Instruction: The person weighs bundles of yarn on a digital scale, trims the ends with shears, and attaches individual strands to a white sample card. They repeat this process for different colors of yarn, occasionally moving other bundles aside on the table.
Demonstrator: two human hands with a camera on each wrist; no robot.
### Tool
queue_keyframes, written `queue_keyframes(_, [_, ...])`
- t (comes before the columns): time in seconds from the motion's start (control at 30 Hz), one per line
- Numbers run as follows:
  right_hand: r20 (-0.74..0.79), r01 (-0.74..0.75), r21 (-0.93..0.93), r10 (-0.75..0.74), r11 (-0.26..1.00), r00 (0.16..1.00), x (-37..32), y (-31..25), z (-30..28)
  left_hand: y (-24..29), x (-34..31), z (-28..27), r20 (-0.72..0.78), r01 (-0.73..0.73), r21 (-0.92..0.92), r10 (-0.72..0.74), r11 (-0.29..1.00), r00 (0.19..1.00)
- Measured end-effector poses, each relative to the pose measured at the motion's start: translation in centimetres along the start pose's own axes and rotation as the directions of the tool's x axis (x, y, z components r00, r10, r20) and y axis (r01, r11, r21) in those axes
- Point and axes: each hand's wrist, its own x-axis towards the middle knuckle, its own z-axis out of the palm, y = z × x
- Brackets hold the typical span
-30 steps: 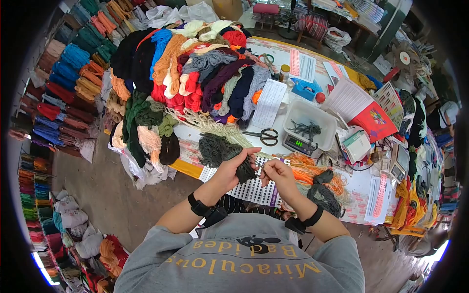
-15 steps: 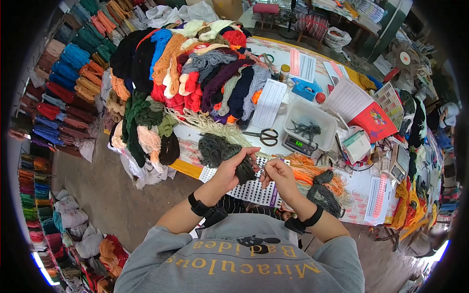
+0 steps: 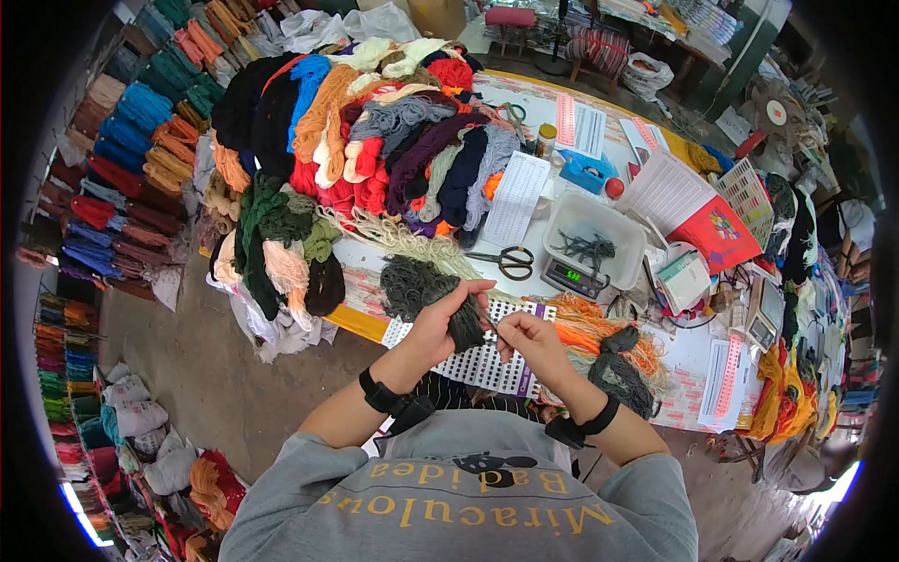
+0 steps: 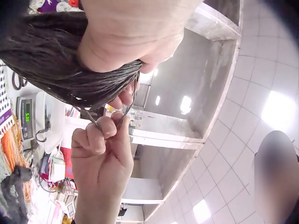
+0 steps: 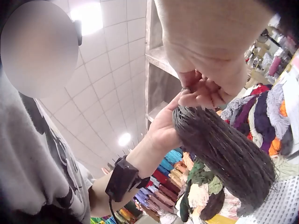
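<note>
A dark grey-green yarn hank (image 3: 412,288) is gripped near one end by the left hand (image 3: 438,328), its other end lying over the table. In the left wrist view the left hand (image 4: 135,32) wraps round the hank (image 4: 51,56), while the right hand (image 4: 103,154) pinches thin strands drawn from the gripped end. The right hand (image 3: 536,345) is close beside the left in the head view. Seen from the right wrist, the right hand's (image 5: 205,60) curled fingers are at the top of the hank (image 5: 224,154), partly hiding the strands.
A dotted sheet (image 3: 506,373) lies below the hands. Scissors (image 3: 513,263), a scale (image 3: 573,277) and a plastic tub (image 3: 626,245) stand beyond them. Orange yarn (image 3: 585,328) and another dark hank (image 3: 620,370) lie to the right; a large pile of coloured yarn (image 3: 365,140) fills the table's left.
The right hand has shifted slightly and its fingers have closed in nearer the hank's gripped end. The left hand stays nearly in place, still holding the hank.
</note>
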Motion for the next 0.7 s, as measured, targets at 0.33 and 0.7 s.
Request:
queue_keyframes(0.33, [0.003, 0.047, 0.04, -0.047, 0.998, 0.999, 0.15, 0.09, 0.28, -0.17, -0.2, -0.38, -0.014, 0.025, -0.028, -0.025, 0.999, 1.0])
queue_keyframes(0.7, [-0.001, 0.029, 0.047, -0.029, 0.998, 1.0, 0.01, -0.24, 0.92, -0.33, -0.05, -0.49, 0.006, -0.008, -0.073, 0.008, 0.997, 1.0])
